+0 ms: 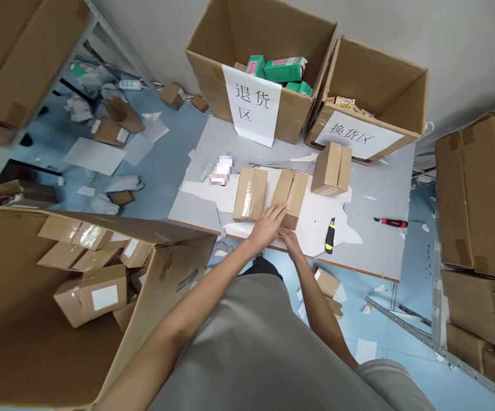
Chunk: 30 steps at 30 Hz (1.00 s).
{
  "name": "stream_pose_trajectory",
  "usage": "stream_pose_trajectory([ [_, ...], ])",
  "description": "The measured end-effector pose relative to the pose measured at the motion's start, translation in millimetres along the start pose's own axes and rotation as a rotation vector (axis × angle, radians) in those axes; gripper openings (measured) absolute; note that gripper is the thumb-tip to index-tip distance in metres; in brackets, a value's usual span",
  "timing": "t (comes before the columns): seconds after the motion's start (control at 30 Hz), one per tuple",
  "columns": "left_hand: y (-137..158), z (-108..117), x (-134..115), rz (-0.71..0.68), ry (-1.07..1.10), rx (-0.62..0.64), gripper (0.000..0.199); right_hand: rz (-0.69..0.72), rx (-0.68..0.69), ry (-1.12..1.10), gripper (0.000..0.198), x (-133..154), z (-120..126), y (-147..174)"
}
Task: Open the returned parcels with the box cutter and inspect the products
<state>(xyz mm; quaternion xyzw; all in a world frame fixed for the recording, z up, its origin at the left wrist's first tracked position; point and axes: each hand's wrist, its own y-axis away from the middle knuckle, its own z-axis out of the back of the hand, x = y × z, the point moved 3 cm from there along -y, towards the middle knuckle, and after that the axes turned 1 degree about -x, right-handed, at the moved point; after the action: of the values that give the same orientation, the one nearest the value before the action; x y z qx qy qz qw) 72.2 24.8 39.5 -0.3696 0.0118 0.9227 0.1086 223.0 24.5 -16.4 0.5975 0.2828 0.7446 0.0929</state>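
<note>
A small brown cardboard box [290, 191] lies on the table in front of me, with a seam along its top. My left hand [268, 221] rests over its near left corner, fingers stretched out along the top. At the box's near end, my right hand [289, 238] has its fingers bent and pressed together against the lower edge; what exactly they pinch is partly hidden. Just left stands a taped cardboard box [250, 194] with shiny tape on top. A third small box [332, 169] sits to the right, further back. A yellow-and-black utility knife [330, 236] lies right of my hands.
Two large open cartons with paper signs, one holding green boxes [261, 108], the other [361, 137], stand at the table's back. A red-and-black knife [390, 222] lies right. A big carton [179, 274] of small boxes is at left. Stacked cartons [478, 200] stand right; scraps litter the floor.
</note>
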Motion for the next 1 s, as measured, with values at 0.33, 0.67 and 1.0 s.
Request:
stream_pose_trajectory([
  [0.33, 137, 55, 33, 0.251, 0.105, -0.317, 0.054, 0.100, 0.572, 0.250, 0.023, 37, -92, 1],
  [0.67, 461, 139, 133, 0.861, 0.139, -0.897, 0.042, 0.223, 0.973, 0.511, 0.034, 35, -342, 80],
  [1.0, 730, 123, 240, 1.403, 0.370, -1.119, 0.052, 0.195, 1.141, 0.837, 0.032, -59, -631, 144],
])
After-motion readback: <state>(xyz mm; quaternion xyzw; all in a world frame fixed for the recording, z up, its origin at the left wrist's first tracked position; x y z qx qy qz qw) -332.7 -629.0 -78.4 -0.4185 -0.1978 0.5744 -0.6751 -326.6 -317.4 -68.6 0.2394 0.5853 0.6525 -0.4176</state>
